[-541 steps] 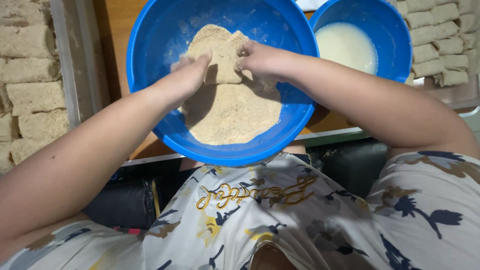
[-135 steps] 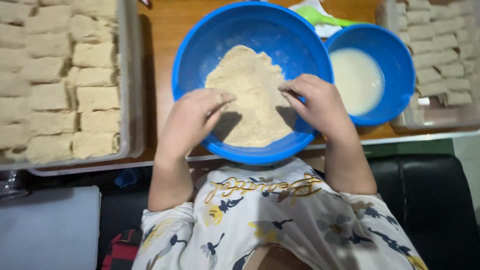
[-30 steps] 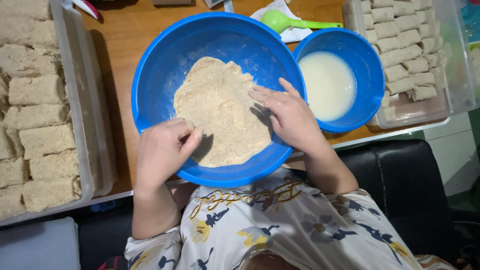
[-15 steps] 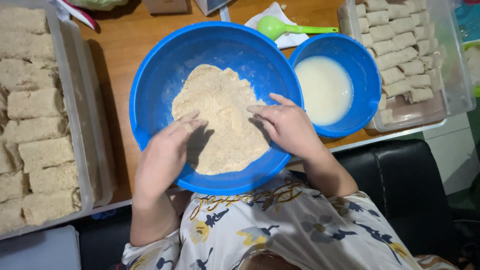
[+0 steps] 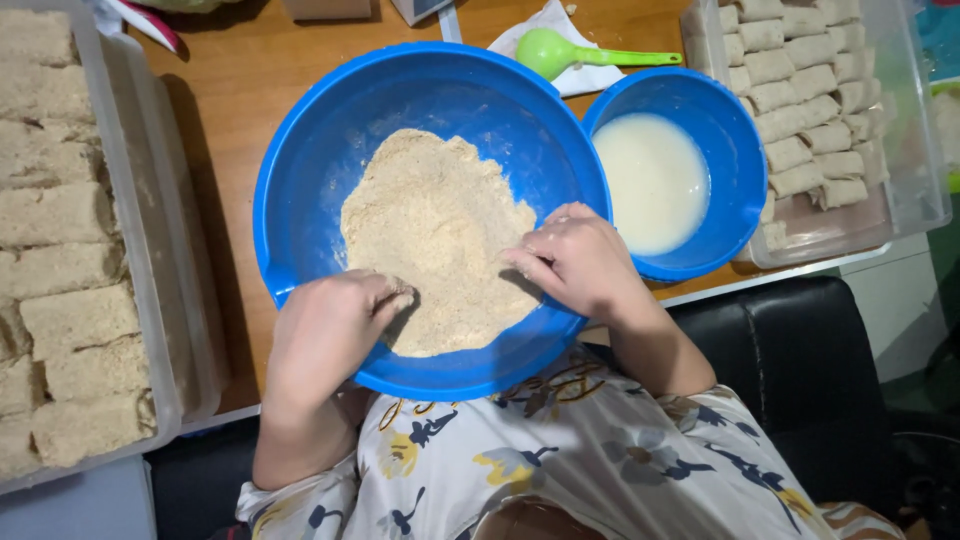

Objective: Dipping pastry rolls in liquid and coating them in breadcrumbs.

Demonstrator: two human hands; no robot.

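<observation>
Currently coating step, judged: left hand (image 5: 330,335) and right hand (image 5: 578,262), both curled, press into breadcrumbs (image 5: 435,235) inside the large blue bowl (image 5: 300,170). Whether either grip encloses a piece cannot be told. Next move likely needs lifting a crumbed piece toward the tray (image 5: 140,250) left of the bowl.

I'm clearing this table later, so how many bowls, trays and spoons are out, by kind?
Blue bowls: 2, a big bowl of crumbs and a small bowl of white batter.
Clear trays: 2, a left tray of crumbed pieces and a right tray of plain rolls.
Green spoon: 1.
Total: 5.
</observation>
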